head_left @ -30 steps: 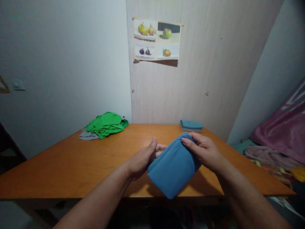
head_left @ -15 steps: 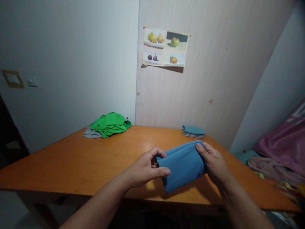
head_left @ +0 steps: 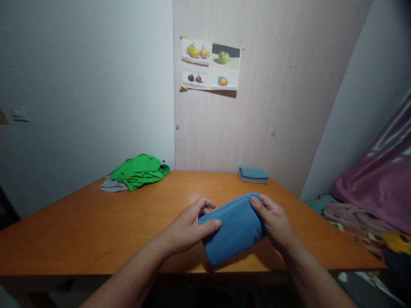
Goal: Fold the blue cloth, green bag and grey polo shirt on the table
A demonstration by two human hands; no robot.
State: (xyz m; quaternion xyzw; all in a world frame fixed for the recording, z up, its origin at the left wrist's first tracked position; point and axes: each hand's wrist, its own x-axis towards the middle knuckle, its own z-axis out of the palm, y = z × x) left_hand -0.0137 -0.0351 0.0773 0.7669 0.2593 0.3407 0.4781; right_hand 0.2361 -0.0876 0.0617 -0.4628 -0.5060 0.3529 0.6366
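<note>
Blue cloth (head_left: 233,231): folded into a flat rectangular bundle, up in the hands, above the near edge of the table (head_left: 96,233), slightly right of that edge's middle. Tilted, right end higher.
Right hand (head_left: 274,222): grip closed on the bundle's upper right corner, thumb on the face, fingers behind.
Left hand (head_left: 192,226): at the left end, grip loosely curled, thumb lying on the face, index finger bent over the upper edge. Other fingers hidden; can't tell if it's clamped.
Folded stack (head_left: 253,174): table's far right corner, teal piece on top, checked layer under it.
Green clothes (head_left: 139,172): crumpled heap near table's far left corner.
Grey cloth (head_left: 114,185): partly under the heap, sticking out at its left front.
Fruit poster (head_left: 210,64): on the wall panel, above table's far edge.
Pink fabric (head_left: 375,184): beyond table's right edge.
</note>
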